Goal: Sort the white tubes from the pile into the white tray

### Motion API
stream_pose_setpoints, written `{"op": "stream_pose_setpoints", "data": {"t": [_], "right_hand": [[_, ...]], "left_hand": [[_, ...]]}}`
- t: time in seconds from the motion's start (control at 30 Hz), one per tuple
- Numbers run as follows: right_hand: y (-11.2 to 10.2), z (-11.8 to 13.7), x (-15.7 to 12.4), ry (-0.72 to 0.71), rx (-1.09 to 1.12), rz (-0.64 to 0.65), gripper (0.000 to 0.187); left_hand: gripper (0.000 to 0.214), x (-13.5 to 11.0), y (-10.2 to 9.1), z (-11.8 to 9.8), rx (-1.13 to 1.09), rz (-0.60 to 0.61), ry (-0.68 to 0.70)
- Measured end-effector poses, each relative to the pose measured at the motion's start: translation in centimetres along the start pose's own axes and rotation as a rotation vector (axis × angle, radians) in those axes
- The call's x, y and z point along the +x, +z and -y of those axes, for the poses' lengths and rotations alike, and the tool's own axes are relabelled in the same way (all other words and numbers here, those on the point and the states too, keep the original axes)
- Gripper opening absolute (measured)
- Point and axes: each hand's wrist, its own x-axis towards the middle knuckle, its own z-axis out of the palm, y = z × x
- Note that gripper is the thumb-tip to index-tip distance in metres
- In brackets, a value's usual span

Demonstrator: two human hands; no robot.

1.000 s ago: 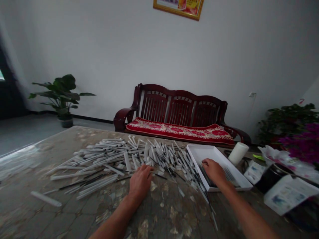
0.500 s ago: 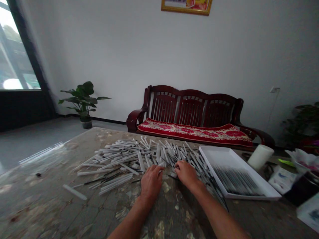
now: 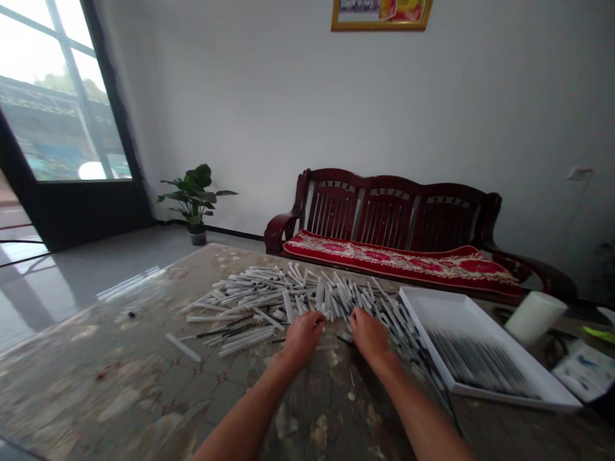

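A heap of several white tubes and thin dark rods is spread across a marbled table. My left hand rests palm down at the near edge of the heap, fingers curled onto the tubes. My right hand lies just to its right, fingertips in the same heap. Whether either hand pinches a piece is hidden by the fingers. A white tray to the right holds a row of dark rods.
A white cylinder stands behind the tray, and printed packets lie at the far right. One loose white tube lies apart on the left. Beyond the table are a red-cushioned wooden bench, a potted plant and a large window.
My right hand left the tray and came left to the heap, beside my left hand. The view swung left, bringing the window into sight.
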Motion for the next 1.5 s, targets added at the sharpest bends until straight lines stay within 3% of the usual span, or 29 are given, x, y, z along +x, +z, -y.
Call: {"op": "stream_pose_setpoints", "data": {"t": [0.07,0.23,0.33,0.4,0.5,0.6,0.67,0.87,1.07,1.3,1.4,1.5], "right_hand": [[-0.1,0.4,-0.5,-0.019,0.101,-0.025,0.018],[0.1,2.6,-1.4,-0.219,0.417,-0.053,0.017],[0.3,3.5,-1.0,-0.275,0.543,-0.017,0.017],[0.6,3.4,-0.2,-0.235,0.568,-0.011,0.018],[1.2,2.4,1.2,-0.051,0.582,-0.081,0.019],[1.9,1.0,1.7,0.129,0.658,-0.129,0.022],[2.4,0.4,1.3,0.141,0.688,-0.14,0.023],[3.1,-0.4,-1.3,0.119,0.739,-0.196,0.028],[3.9,-1.3,-2.2,0.164,0.789,-0.219,0.032],[4.3,-1.1,-2.5,0.098,0.777,-0.252,0.031],[3.7,-0.8,-2.8,0.056,0.743,-0.273,0.029],[3.1,-0.4,-3.2,-0.038,0.702,-0.297,0.029]], "left_hand": [[0.02,0.6,-0.1,-0.1,-0.088,0.009,-0.016],[0.025,1.6,0.2,-0.1,-0.469,0.058,-0.294],[0.026,1.7,0.5,0.4,-0.51,0.032,-0.348],[0.026,1.5,0.5,0.8,-0.522,0.01,-0.36],[0.023,1.4,0.5,1.4,-0.427,-0.018,-0.313],[0.02,2.5,0.1,1.6,-0.159,-0.054,-0.227],[0.02,4.0,-0.2,1.6,-0.017,-0.082,-0.199],[0.018,9.1,-0.1,1.1,0.12,-0.074,-0.237],[0.025,11.1,1.1,0.6,0.134,-0.027,-0.348],[0.019,11.0,0.8,0.8,-0.133,-0.114,-0.462],[0.004,9.6,0.3,0.9,-0.367,-0.152,-0.504],[0.017,7.1,0.0,1.2,-0.639,-0.192,-0.55]]}}
